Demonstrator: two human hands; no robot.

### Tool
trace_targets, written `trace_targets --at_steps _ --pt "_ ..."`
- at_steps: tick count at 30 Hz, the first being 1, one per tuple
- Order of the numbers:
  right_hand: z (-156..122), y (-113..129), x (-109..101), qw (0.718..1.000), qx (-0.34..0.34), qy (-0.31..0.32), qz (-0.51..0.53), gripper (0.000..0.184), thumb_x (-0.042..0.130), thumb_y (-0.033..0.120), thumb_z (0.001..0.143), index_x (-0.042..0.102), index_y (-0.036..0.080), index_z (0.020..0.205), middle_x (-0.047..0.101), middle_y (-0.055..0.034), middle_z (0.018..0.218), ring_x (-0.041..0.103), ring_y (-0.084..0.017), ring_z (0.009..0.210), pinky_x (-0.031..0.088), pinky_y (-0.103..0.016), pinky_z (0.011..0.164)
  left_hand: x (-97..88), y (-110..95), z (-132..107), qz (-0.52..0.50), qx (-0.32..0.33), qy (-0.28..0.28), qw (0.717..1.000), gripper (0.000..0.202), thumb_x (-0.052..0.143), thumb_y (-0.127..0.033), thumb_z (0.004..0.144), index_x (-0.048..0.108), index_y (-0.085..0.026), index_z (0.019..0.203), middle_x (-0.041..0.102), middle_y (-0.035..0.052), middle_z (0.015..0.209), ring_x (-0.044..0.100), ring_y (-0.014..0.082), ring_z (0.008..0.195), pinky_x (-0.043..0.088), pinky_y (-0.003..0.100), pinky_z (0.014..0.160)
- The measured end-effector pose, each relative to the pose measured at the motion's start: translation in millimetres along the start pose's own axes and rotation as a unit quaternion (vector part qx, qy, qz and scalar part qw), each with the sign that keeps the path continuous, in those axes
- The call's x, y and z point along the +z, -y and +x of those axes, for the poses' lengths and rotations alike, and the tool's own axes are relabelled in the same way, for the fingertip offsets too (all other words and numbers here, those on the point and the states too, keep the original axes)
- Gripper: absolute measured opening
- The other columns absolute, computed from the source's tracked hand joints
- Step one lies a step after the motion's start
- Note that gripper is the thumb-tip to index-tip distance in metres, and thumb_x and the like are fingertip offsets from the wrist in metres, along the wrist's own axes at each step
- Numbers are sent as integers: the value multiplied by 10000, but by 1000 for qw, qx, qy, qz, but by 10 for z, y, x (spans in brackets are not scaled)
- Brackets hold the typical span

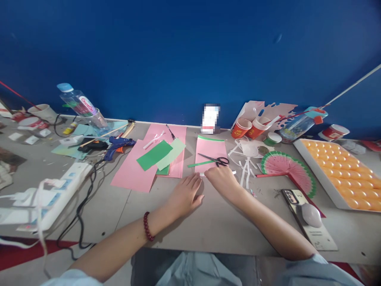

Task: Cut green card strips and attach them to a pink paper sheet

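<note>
My left hand (187, 194) lies flat on the grey table with its fingers stretched out, the fingertips by the left end of a white strip (202, 174). My right hand (220, 179) has its fingers curled down over this strip, at the near edge of a pink sheet (210, 147). The strip's other end peeks out on the right, and its middle is hidden under that hand. Across the pink sheet lie scissors (219, 159) with black handles and a narrow green strip (201, 163). A green band (211, 138) borders the sheet's far edge.
Left are pink sheets (131, 171), green paper (154, 155), a blue glue gun (117, 147) and a power strip (64, 194). Right are white scraps (245, 171), a watermelon-patterned paper fan (297, 169), a phone (309, 222) and an orange egg-shaped tray (342, 174). Red cups (241, 128) stand behind.
</note>
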State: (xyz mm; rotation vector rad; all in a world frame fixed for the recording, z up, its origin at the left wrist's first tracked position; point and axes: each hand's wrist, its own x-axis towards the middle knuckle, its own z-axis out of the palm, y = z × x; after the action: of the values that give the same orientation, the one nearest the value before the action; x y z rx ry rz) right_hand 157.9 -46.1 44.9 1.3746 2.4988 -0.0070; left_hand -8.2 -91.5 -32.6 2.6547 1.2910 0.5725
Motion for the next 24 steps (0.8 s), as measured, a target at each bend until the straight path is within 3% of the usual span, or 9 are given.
trace_targets --at_steps 24 --pt "-13 30 -39 999 19 25 -9 267 463 34 864 707 117 934 700 -144 962 689 -223 822 465 -260 635 -2 -4 5 23 12 6 1000 487 548 -292 847 487 -87 1284 528 191 1351 502 306 1245 419 444 1025"
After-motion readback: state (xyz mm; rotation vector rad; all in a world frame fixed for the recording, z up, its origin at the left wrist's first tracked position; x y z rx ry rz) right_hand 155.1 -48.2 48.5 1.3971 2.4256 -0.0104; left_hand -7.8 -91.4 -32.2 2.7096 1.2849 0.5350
